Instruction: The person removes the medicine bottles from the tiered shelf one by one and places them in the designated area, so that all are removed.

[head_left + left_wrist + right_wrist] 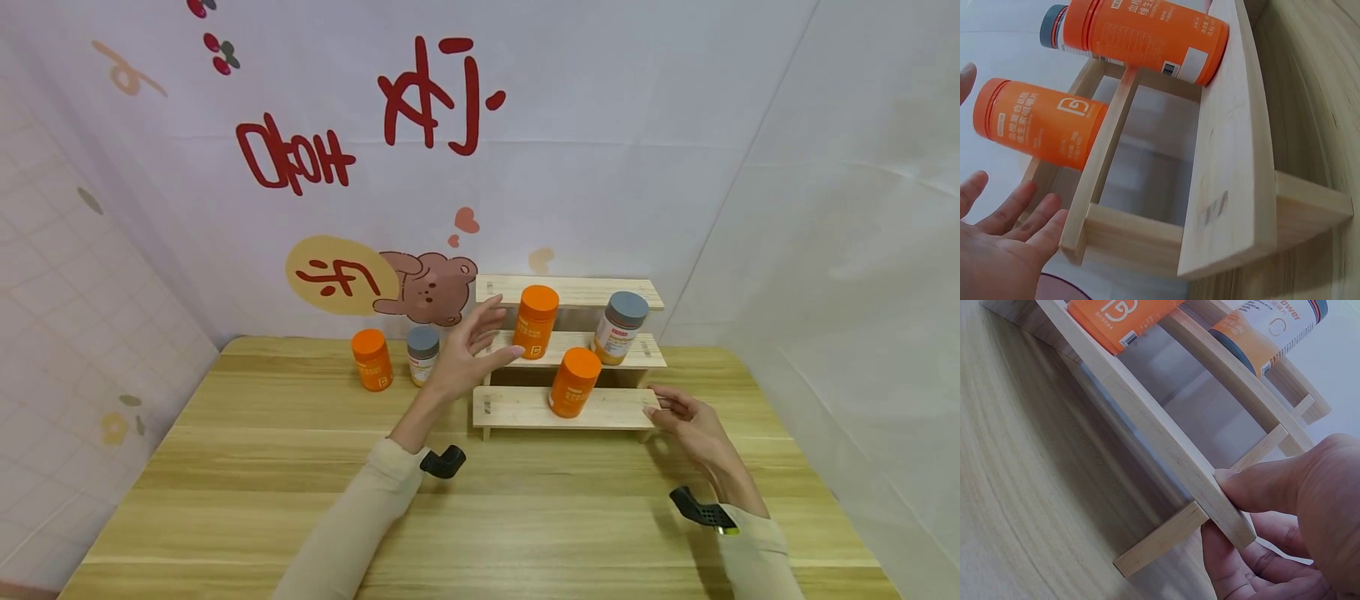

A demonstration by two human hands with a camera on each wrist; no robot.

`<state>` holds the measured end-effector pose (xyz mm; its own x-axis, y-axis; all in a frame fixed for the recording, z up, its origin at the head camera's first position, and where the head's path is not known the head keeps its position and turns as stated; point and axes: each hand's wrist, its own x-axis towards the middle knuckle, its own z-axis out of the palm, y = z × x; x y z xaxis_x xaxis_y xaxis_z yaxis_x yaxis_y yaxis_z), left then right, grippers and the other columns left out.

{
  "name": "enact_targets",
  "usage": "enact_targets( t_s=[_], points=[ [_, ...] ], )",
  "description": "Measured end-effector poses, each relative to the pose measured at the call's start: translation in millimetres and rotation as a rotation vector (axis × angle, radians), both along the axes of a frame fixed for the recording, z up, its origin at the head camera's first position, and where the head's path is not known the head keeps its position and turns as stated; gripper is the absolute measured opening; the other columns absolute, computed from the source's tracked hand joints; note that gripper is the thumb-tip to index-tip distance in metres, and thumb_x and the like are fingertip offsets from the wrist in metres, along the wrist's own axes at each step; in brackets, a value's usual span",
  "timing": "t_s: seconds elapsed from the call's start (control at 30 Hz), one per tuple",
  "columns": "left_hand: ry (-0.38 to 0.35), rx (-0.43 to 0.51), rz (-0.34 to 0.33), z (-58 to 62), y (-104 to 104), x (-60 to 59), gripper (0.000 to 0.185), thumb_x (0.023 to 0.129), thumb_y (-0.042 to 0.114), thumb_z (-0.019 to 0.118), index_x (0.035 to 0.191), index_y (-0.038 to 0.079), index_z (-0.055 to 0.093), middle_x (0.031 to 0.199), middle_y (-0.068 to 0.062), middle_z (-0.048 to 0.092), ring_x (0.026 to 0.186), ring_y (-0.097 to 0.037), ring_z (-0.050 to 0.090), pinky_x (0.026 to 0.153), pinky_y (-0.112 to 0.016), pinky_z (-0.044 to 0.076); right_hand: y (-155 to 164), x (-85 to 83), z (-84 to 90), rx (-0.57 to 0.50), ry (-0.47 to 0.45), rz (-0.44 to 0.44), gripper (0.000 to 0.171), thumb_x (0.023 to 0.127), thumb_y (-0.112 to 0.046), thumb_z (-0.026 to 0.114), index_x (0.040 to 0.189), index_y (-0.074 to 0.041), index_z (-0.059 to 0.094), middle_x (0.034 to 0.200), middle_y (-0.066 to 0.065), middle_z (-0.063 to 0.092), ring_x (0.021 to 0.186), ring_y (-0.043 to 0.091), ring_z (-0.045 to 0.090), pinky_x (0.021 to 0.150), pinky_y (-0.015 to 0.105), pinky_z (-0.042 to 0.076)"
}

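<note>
The three-step pale wooden rack (525,406) stands at the back of the wood-grain table (247,467), its lowest step's right end pinched between thumb and fingers of the right hand (686,421), while the left hand (468,346), fingers spread, hovers just beside the smooth cylindrical orange bottle (535,321) on the middle step.

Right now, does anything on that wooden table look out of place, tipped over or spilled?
Nothing spilled or toppled. Three bottles stand upright on the stepped wooden rack, but an orange-capped orange bottle and a grey-capped white bottle stand off it, on the wooden table to its left.
</note>
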<state>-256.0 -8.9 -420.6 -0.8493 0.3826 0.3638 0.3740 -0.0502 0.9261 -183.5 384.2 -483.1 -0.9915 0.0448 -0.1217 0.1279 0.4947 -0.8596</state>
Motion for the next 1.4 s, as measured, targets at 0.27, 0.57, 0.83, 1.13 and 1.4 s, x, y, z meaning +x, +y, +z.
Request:
enact_targets(
  t_s=[0.27, 0.57, 0.83, 1.13, 1.4],
  points=[
    [-0.023, 0.013, -0.036, 0.6, 17, -6.7, 0.083, 0.093, 0.031, 0.077, 0.161, 0.017, 0.032, 0.155, -0.018, 0.045, 0.144, -0.037, 0.045, 0.123, -0.054, 0.035, 1, 1.0, 1.8, -0.010, -0.001, 0.005, 0.067, 0.101, -0.036, 0.066, 0.155, -0.004, 0.042, 0.141, 0.021, 0.049, 0.107, -0.001, 0.051, 0.085, 0.014, 0.053],
    [-0.086, -0.033, 0.019, 5.6, 39, -11.0, 0.078, 0.094, 0.017, 0.075, 0.159, 0.027, 0.035, 0.153, -0.005, 0.050, 0.138, -0.026, 0.053, 0.117, -0.043, 0.045, 1, 0.1, 0.1, -0.013, 0.004, 0.004, 0.066, 0.102, -0.036, 0.065, 0.155, -0.004, 0.042, 0.140, 0.020, 0.050, 0.107, -0.002, 0.052, 0.085, 0.014, 0.053],
    [-0.122, -0.006, 0.085, 5.9, 53, -12.9, 0.073, 0.093, 0.024, 0.078, 0.157, 0.025, 0.041, 0.146, -0.007, 0.057, 0.132, -0.026, 0.059, 0.111, -0.043, 0.050, 2, -0.5, -0.5, -0.013, -0.005, 0.005, 0.068, 0.101, -0.038, 0.065, 0.156, -0.004, 0.041, 0.142, 0.021, 0.050, 0.106, -0.003, 0.053, 0.086, 0.015, 0.054],
    [-0.115, 0.004, 0.125, 3.1, 58, -13.4, 0.067, 0.094, 0.024, 0.077, 0.153, 0.024, 0.046, 0.140, -0.008, 0.061, 0.126, -0.026, 0.063, 0.107, -0.041, 0.054, 0, 0.0, 1.1, -0.019, -0.007, 0.002, 0.068, 0.101, -0.037, 0.066, 0.155, -0.004, 0.041, 0.140, 0.019, 0.050, 0.106, 0.000, 0.054, 0.086, 0.016, 0.054],
    [-0.105, 0.014, 0.146, 2.2, 59, -12.2, 0.067, 0.093, 0.024, 0.078, 0.152, 0.026, 0.047, 0.137, -0.007, 0.062, 0.125, -0.024, 0.064, 0.107, -0.041, 0.054, 0, 0.6, 1.3, -0.020, 0.001, -0.001, 0.067, 0.101, -0.035, 0.066, 0.155, -0.002, 0.041, 0.138, 0.020, 0.052, 0.104, -0.002, 0.054, 0.085, 0.015, 0.054]
  ],
)
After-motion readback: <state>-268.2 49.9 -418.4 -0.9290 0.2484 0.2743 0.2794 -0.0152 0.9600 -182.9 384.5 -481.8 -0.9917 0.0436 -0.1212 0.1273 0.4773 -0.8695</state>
